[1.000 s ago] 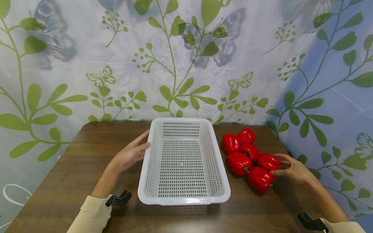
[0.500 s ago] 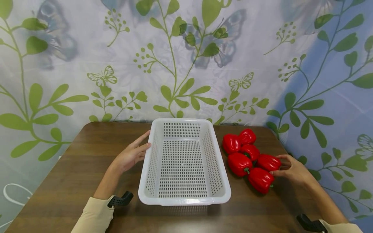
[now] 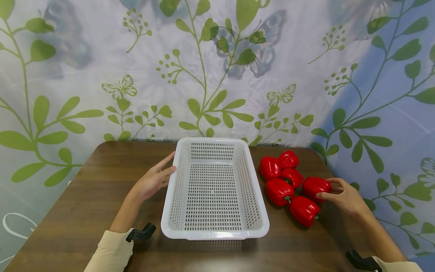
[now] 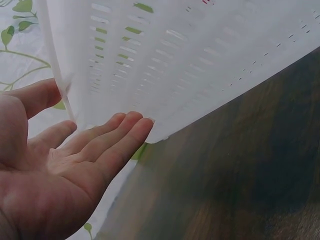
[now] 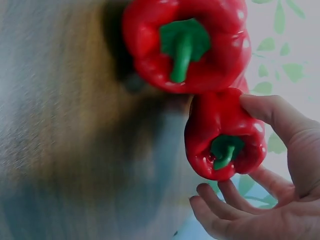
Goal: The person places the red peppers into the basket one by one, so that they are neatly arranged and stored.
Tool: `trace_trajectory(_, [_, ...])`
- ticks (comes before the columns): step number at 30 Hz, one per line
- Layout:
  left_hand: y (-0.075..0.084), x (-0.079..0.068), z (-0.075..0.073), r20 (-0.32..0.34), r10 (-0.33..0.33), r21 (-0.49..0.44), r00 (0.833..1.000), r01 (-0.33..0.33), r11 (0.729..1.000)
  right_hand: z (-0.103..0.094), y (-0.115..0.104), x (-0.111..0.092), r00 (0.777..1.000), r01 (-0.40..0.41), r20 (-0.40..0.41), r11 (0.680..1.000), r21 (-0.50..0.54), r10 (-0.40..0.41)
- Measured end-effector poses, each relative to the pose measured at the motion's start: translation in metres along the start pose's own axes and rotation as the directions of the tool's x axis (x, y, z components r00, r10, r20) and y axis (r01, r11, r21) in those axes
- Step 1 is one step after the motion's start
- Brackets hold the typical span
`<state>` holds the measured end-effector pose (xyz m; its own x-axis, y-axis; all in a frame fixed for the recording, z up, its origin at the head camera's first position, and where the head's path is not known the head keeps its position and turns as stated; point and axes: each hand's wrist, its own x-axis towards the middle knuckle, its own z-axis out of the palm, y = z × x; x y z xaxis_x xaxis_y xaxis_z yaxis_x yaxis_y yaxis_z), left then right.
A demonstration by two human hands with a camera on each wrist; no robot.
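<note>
At the middle of the head view stands a white perforated plastic basket (image 3: 215, 234). My left hand (image 3: 148, 184) touches its left rim with thumb and index fingertip. In the left wrist view, the other fingers (image 4: 116, 150) lie nearly straight against the basket's outer wall. On the right, my right hand (image 3: 348, 198) pinches a red bell pepper (image 3: 314, 186), thumb on one side and fingers round the other. The right wrist view shows this pepper (image 5: 202, 127) end on, with its green stem. Another red bell pepper (image 3: 302, 211) lies right beside it.
Several more red bell peppers (image 3: 278, 191) cluster between the basket and my right hand. Everything stands on a brown wooden table (image 3: 112, 177). A leaf-and-butterfly patterned cloth (image 3: 217, 83) hangs behind the table and along its right side.
My right hand has closed in on the pepper and shifted it slightly up and to the right, away from its neighbours. The left hand and basket stay in place.
</note>
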<state>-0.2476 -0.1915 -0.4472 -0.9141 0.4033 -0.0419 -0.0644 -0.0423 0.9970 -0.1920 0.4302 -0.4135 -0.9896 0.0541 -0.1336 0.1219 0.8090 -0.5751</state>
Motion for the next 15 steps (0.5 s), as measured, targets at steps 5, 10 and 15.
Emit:
trace_trajectory(5, [-0.001,0.000,0.000,-0.009,0.007,0.004,1.000,-0.007,1.000,-0.007,-0.011,0.001,1.000,0.000,-0.008,1.000,0.031,0.000])
trace_trajectory(10, [0.000,0.000,0.000,-0.011,0.001,0.009,1.000,-0.001,1.000,-0.016,-0.023,0.003,1.000,0.018,-0.020,1.000,0.024,-0.017])
trace_trajectory(15, [0.001,0.000,0.000,-0.014,-0.001,0.004,1.000,0.001,1.000,-0.020,-0.039,0.004,0.999,0.031,-0.026,0.999,0.021,-0.030])
